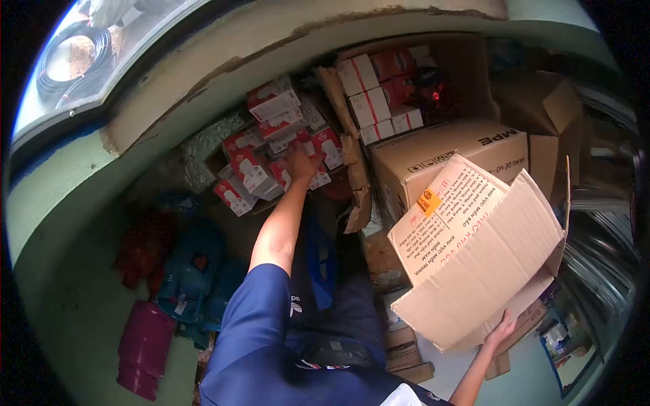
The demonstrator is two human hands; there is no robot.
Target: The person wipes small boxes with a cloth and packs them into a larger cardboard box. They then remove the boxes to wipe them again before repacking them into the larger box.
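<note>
My left hand (302, 164) reaches into a pile of small red and white boxes (250, 169); its fingers lie among the boxes and are partly hidden, so their grip cannot be made out. My right hand (500, 329) holds an open cardboard box (484, 267) by its lower edge. That box is tilted, with its flaps spread, printed text on one flap and an orange label. Behind it stands a larger closed carton (453, 145) marked MPE.
An open carton with white boxes (369, 105) and red boxes stands at the back. Blue gas cylinders (186, 277) and a magenta cylinder (143, 348) are at the left. Flattened cardboard (406, 352) lies near my legs. Clear plastic-wrapped items (599, 264) line the right.
</note>
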